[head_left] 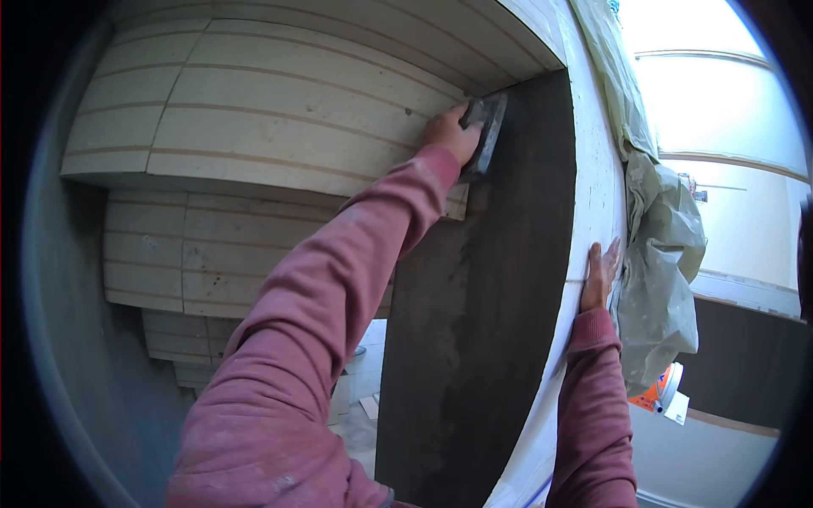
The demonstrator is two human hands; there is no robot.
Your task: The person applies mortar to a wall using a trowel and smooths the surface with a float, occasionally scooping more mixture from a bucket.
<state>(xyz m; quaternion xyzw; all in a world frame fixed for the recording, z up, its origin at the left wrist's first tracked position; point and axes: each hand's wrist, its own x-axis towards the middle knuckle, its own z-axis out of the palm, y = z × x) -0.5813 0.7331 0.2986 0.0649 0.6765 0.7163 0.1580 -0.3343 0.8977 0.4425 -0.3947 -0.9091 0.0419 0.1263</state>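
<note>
My left hand (449, 134) is closed round the handle of a plastering trowel (491, 140). The trowel's blade lies at the upper part of a dark grey coated panel (500, 279), close to the corner with the cream stepped boards. Uneven darker patches mark the panel's surface. Flat against the white wall edge (584, 195), my right hand (600, 275) has its fingers stretched out and holds nothing. Pale dust or residue shows on its fingers. Both arms wear pink sleeves.
Cream boards with brown grooves (288, 93) form a stepped underside on the left, beside a grey wall (93, 339). Translucent plastic sheeting (660, 279) hangs right of the white edge. An orange and white bucket (665, 389) stands beyond it.
</note>
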